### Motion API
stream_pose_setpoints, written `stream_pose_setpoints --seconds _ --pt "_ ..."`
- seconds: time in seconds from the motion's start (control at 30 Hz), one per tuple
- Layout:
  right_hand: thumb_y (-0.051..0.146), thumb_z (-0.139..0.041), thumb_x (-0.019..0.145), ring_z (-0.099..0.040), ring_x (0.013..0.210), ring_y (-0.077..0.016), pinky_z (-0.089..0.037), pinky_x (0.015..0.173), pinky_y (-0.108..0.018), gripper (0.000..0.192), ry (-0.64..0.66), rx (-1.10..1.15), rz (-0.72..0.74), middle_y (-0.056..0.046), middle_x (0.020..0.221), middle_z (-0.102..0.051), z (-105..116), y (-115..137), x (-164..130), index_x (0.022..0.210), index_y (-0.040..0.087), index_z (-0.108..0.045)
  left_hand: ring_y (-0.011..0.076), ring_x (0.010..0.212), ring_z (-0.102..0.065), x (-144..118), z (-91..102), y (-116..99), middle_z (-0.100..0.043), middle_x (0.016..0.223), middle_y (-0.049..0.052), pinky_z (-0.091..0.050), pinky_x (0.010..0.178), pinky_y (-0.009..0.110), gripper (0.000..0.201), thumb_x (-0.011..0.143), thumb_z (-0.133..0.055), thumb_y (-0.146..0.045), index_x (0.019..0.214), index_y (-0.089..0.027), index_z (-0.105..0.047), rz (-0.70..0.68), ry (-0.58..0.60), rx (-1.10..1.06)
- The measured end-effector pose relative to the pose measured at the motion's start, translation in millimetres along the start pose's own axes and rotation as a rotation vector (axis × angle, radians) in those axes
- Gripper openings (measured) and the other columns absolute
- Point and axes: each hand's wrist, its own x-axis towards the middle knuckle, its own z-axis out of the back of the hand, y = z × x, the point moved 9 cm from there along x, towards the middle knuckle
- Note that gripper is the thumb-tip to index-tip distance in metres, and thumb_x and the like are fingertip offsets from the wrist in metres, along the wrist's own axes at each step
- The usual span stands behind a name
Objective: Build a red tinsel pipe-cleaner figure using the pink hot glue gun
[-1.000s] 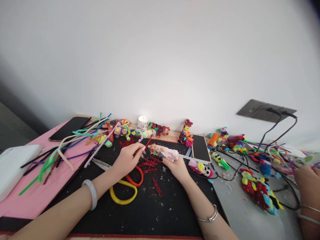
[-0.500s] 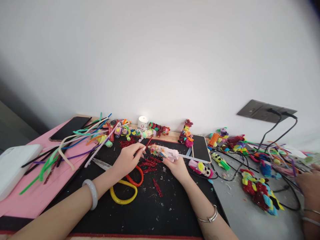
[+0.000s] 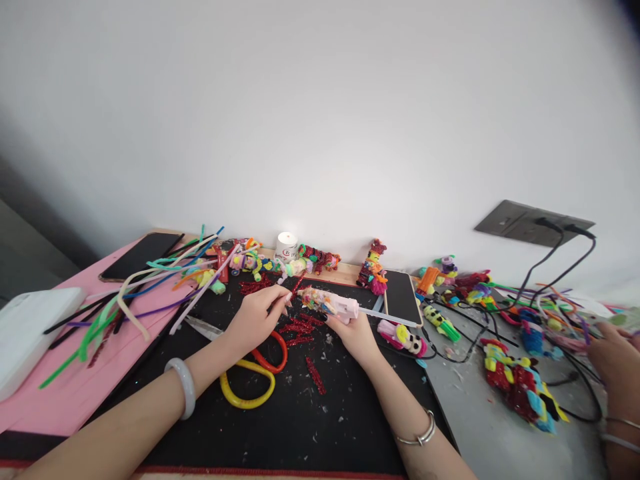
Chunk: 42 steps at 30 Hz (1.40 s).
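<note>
Right hand (image 3: 354,331): is gripping one pink glue gun (image 3: 333,304), fingers wrapped closed around it, above the black mat (image 3: 300,413).
Left hand (image 3: 257,315): is pinching one small piece at the gun's tip.
Scissors (image 3: 255,377): one pair is lying beneath.
Phones (image 3: 141,256): two are resting on the table.

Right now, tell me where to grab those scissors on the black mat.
Take the scissors by the yellow and orange loop handles, probably from the near side: the loops lie flat and bare, while the blades run under the left hand.
</note>
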Motion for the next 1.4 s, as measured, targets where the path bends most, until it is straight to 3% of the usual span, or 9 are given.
stream_pose_setpoints --seconds 1.4 --pt "0.025 -0.063 0.076 -0.062 0.105 -0.0273 -0.044 0.095 -0.043 0.031 -0.041 -0.049 0.031 -0.007 0.111 -0.068 6.7 -0.4 1.7 0.106 0.017 -0.066 0.013 0.063 -0.059 0.4 3.7 -1.3 -0.061 0.067 -0.002 -0.043 0.066 0.023 0.015 0.089 -0.043 -0.016 0.085 -0.018 -0.057 -0.04 -0.033 0.017"
